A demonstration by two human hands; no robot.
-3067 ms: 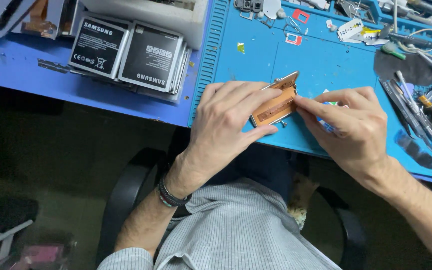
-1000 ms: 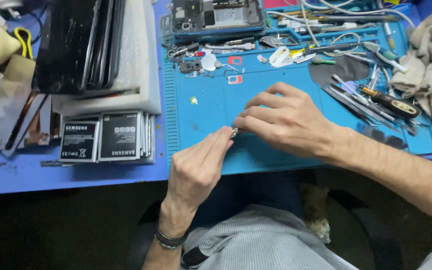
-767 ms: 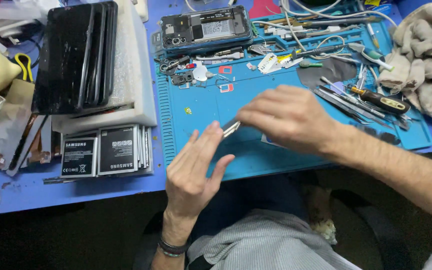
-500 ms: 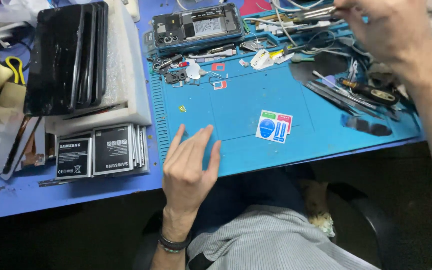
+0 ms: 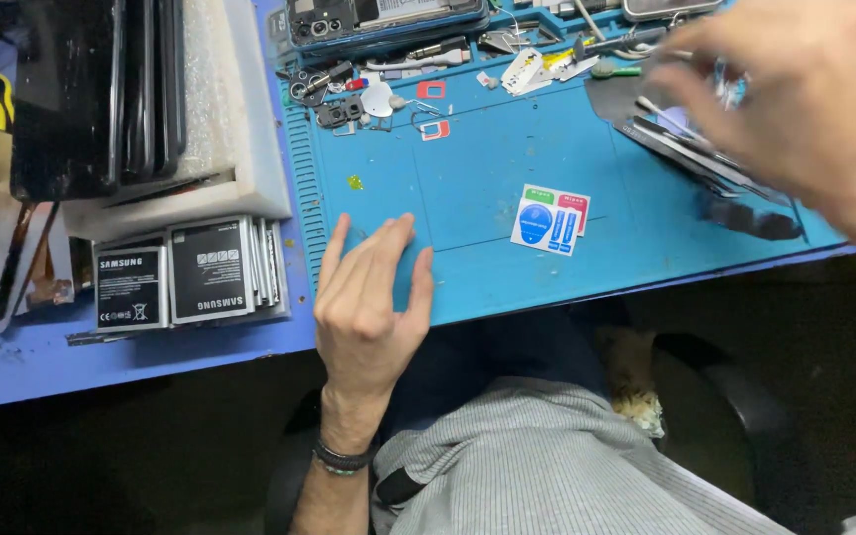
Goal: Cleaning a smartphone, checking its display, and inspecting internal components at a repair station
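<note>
Two hands apart, packet left on the mat

Both hands have split up since a sec ago: then they met mid-mat over a small silvery bit, now they're well apart. L hand (image 5: pixel 374 302) lies flat, palm down, fingers spread wide, on the near edge of the blue mat (image 5: pixel 468 198), holding nothing. R hand (image 5: pixel 804 94) has swung off to 2 o'clock and is blurred over the tool pile (image 5: pixel 705 163); can't tell if its grip is closed on anything or loose. Small white packet w/ blue and red print (image 5: pixel 551 219) now lies alone on the mat, at 2 o'clock from my L hand, near but not touching. It only came into view once the R hand lifted away. My read: the work on that piece is paused, and the R hand is over by the tools.

Other stuff: stack of phone batteries (image 5: pixel 190 272) at 9 o'clock from the L hand on the worktop (image 5: pixel 151 357), dark phone screens (image 5: pixel 91 94) at 11, opened phone (image 5: pixel 383 20) at 12.
</note>
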